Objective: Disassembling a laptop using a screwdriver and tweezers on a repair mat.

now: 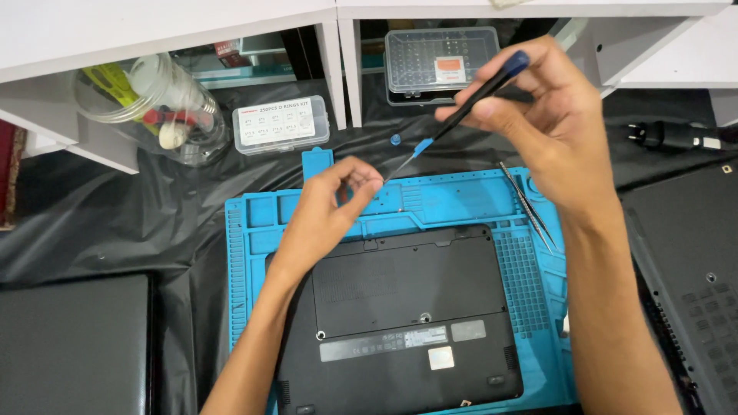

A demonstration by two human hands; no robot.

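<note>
The right hand [557, 131] holds a thin black screwdriver [465, 104] with a blue tip, pointing down-left. Its tip almost meets the left hand [330, 207], whose fingers are pinched together; what they pinch is too small to see. Both hover over the blue mat [530, 269], where a black laptop [400, 315] lies bottom-up, with tweezers [526, 204] beside it.

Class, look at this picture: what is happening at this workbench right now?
A person holds a slim black precision screwdriver with a blue collar in the right hand. The left hand pinches at its tip. Both hover over a blue silicone repair mat, where a black laptop lies underside up. Metal tweezers rest beside it.
</note>
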